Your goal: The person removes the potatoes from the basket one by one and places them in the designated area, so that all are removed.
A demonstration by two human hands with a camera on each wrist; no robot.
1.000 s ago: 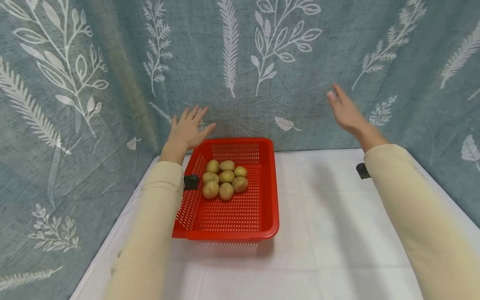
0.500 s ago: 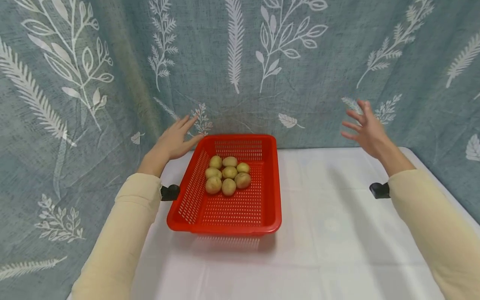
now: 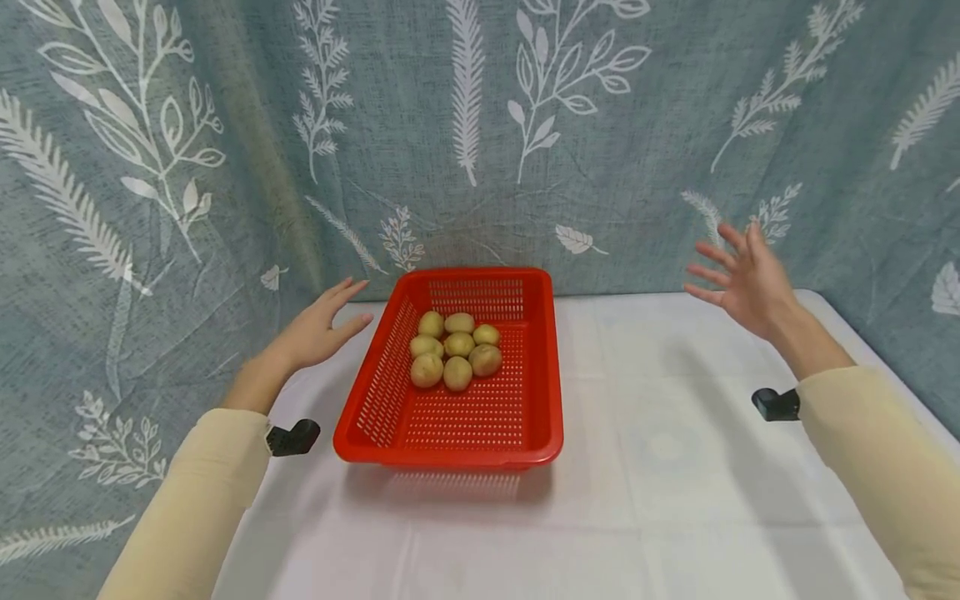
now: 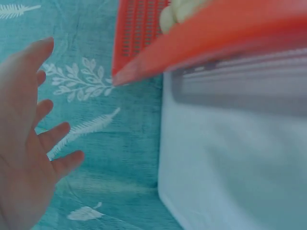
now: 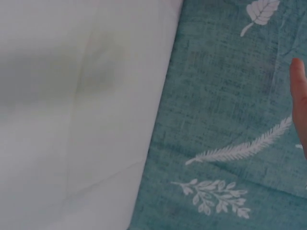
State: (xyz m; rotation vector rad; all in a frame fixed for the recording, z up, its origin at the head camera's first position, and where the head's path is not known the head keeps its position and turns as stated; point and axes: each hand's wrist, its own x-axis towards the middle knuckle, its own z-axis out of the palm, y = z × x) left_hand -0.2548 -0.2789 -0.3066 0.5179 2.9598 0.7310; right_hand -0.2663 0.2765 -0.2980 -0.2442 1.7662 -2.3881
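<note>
Now left hand (image 3: 318,329) lower, nearer.

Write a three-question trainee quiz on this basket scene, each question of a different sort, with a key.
1. True or false: the left hand grips the red basket.
2. How many potatoes lie in the basket?
3. Where is the right hand? A) in the basket B) raised over the white table, fingers spread C) holding a potato

Key: 1. False; it is open beside the basket, without touching it. 2. Seven, clustered in the far half. 3. B.
</note>
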